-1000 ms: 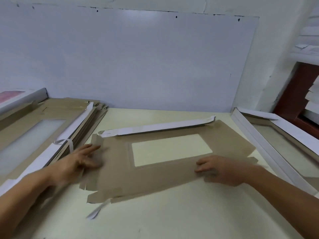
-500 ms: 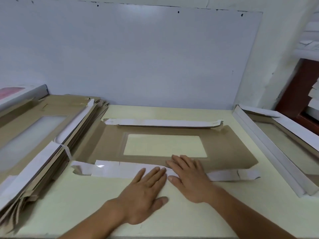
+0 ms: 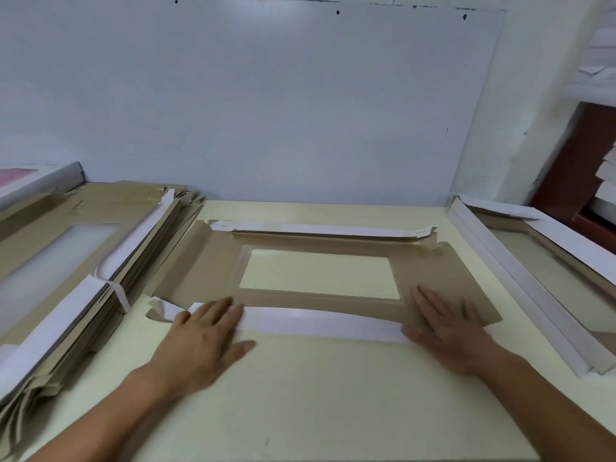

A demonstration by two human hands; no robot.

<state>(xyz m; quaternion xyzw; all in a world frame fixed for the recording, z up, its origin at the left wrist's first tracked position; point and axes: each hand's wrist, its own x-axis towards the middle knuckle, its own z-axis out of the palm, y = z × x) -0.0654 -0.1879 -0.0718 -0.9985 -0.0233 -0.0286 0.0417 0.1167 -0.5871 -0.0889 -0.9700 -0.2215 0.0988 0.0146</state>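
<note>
A flat brown cardboard box blank (image 3: 430,275) with a rectangular window lies in the middle of the pale yellow table (image 3: 316,401). Its far flap (image 3: 320,230) and its near flap (image 3: 320,325) are folded inward, white side up. My left hand (image 3: 203,338) presses flat on the left end of the near flap, fingers straight. At the flap's right end my right hand (image 3: 446,325) lies flat with fingers spread, pressing it and the brown panel.
A stack of flat box blanks (image 3: 76,268) lies at the left, reaching the table's front edge. A folded white-edged box (image 3: 533,288) sits at the right. A white board (image 3: 253,105) leans against the wall behind. A red-brown shelf (image 3: 580,168) stands at far right.
The near flap was folded over onto the blank. Both hands, pressed together at the flap's middle half a second ago, have slid apart to its two ends.
</note>
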